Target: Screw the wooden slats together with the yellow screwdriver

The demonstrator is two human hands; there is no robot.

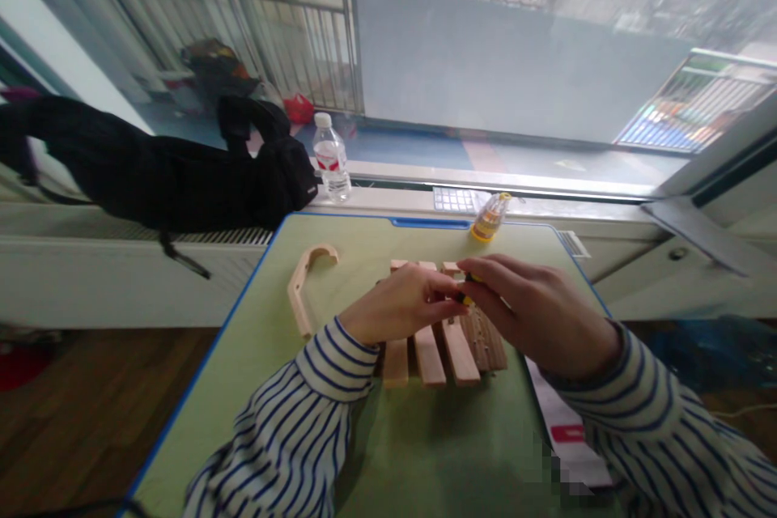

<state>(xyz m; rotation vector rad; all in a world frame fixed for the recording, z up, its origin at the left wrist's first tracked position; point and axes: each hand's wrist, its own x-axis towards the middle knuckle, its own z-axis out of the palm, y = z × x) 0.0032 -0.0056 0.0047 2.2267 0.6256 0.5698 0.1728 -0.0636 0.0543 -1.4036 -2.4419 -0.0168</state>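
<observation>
In the middle of the table, my right hand (525,307) closes its fingers round a small yellow-and-black handle (466,290), mostly hidden by the fingers. My left hand (406,303) comes in from the left, thumb and forefinger pinched together against the lower end of that handle. What the pinch itself holds is too small to make out. Beneath both hands lie several pale wooden slats (430,356), side by side with gaps between them. Against their right side sits a ribbed brown wooden piece (486,344). A curved wooden piece (297,287) lies apart to the left.
A yellow-capped glue bottle (490,218) stands at the table's back edge. Behind the table (243,413) are a water bottle (331,162) and a black bag (200,178) on the sill. A white sheet (564,421) with a red mark lies under my right forearm.
</observation>
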